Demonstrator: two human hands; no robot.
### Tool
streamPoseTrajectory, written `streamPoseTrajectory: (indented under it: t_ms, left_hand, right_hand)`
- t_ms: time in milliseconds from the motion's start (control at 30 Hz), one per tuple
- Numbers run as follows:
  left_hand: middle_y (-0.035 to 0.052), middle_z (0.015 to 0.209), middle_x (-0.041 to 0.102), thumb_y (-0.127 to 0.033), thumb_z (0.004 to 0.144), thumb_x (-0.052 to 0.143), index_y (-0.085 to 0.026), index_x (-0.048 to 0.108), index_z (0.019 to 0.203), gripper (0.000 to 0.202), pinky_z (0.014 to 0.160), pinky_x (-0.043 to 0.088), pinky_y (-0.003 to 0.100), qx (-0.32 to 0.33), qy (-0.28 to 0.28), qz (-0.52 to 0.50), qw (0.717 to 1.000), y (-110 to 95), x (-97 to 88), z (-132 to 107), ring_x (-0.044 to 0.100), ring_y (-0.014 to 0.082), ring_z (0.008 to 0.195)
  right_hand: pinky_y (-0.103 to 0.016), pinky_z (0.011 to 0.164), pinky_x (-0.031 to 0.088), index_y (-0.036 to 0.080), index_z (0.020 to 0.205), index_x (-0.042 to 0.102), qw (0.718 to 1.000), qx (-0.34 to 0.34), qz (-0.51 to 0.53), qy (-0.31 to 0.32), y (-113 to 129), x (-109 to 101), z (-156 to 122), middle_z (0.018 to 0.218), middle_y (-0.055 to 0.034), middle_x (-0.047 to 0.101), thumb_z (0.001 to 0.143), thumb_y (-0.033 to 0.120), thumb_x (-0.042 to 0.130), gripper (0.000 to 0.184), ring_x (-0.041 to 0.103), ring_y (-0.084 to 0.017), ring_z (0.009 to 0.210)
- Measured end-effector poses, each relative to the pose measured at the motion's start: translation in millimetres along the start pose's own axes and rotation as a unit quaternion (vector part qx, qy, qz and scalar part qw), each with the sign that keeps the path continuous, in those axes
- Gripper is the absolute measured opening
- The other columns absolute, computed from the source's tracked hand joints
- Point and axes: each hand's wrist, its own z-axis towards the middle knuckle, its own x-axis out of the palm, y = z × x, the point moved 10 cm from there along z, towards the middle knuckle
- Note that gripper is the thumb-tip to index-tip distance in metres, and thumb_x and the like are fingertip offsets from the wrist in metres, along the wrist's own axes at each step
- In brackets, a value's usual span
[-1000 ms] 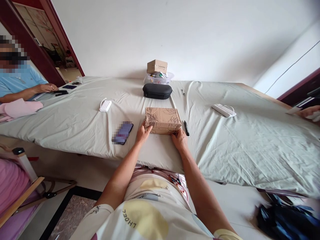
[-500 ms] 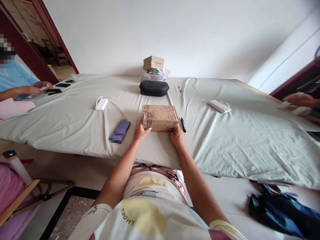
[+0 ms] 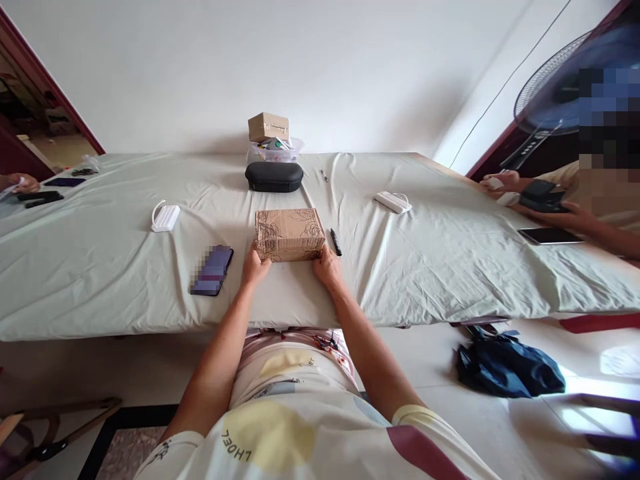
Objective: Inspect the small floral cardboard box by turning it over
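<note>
A brown cardboard box [image 3: 290, 230] with black scribbled loops on its top and sides is between my hands on the cloth-covered table. My left hand [image 3: 256, 267] grips its near left corner, thumb along the front face. At the near right corner, my right hand [image 3: 327, 265] is closed on the box, its fingers partly hidden. A black marker [image 3: 336, 242] lies just right of the box. To the left of my left forearm lies a phone [image 3: 214, 270], its screen partly blurred.
Behind the box sit a black zip case [image 3: 274, 177] and a clear plastic tub [image 3: 275, 152] with a smaller carton [image 3: 269, 126] on top. White power strips [image 3: 166, 218] lie on both sides. People's hands show at both table ends. A fan [image 3: 555, 87] stands at right.
The view has turned to the right, so the table's things sit further left and the person at right shows more. Both hands keep their hold on the cardboard box.
</note>
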Motion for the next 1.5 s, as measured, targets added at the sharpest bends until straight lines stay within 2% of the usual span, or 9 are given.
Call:
streamPoseTrajectory:
  t_ms: [267,633,800,967,1233,1500]
  left_hand:
    - [0.0129,0.127,0.078,-0.01,0.08,0.067,-0.019,0.059,0.145,0.067,0.105,0.058,0.038,-0.003,0.002,0.0,1.0,0,-1.7,-2,0.074,0.0336,0.122]
    - [0.0102,0.126,0.079,-0.008,0.08,0.068,-0.021,0.059,0.146,0.067,0.105,0.059,0.039,-0.001,-0.002,-0.002,1.0,1,-0.6,-1,0.075,0.0333,0.12]
    - [0.0103,0.131,0.077,-0.006,0.08,0.067,-0.021,0.061,0.143,0.066,0.11,0.057,0.038,0.005,-0.002,-0.005,1.0,-1,-0.6,-2,0.072,0.0321,0.126]
    - [0.0112,0.129,0.078,-0.005,0.08,0.066,-0.02,0.06,0.146,0.067,0.109,0.057,0.039,0.017,-0.001,-0.016,1.0,-4,0.0,-1,0.073,0.0323,0.125]
    - [0.0123,0.138,0.074,-0.004,0.082,0.066,-0.018,0.061,0.144,0.064,0.117,0.053,0.038,0.009,0.011,-0.013,1.0,-9,0.4,-3,0.069,0.0299,0.133]
    - [0.0138,0.139,0.073,-0.003,0.083,0.064,-0.016,0.061,0.143,0.061,0.118,0.052,0.038,-0.009,0.015,0.006,1.0,-2,1.2,-1,0.068,0.0303,0.134]
  right_hand:
    - [-0.043,0.088,0.047,0.019,0.121,0.061,0.998,0.026,-0.031,0.038,4,1,-2,0.101,-0.0116,0.065,0.08,0.015,0.054,0.041,0.057,-0.028,0.092]
    - [-0.043,0.087,0.048,0.02,0.12,0.061,1.0,0.011,-0.022,0.014,0,1,-3,0.096,-0.01,0.063,0.079,0.016,0.053,0.042,0.057,-0.028,0.09]
    - [-0.043,0.086,0.049,0.021,0.114,0.061,1.0,0.002,-0.004,0.007,0,-1,-4,0.092,-0.0092,0.063,0.078,0.018,0.054,0.037,0.055,-0.027,0.088]
    - [-0.044,0.085,0.05,0.02,0.109,0.06,1.0,0.006,-0.019,0.008,0,-2,-3,0.093,-0.0101,0.063,0.078,0.017,0.053,0.032,0.055,-0.026,0.085]
    - [-0.038,0.077,0.047,0.023,0.098,0.057,0.999,-0.037,0.023,-0.02,-7,-3,2,0.079,-0.003,0.052,0.073,0.016,0.057,0.026,0.052,-0.023,0.078]
    - [-0.039,0.079,0.044,0.023,0.09,0.05,0.999,-0.008,0.028,-0.016,-11,2,3,0.078,-0.0005,0.045,0.071,0.013,0.056,0.022,0.044,-0.02,0.074]
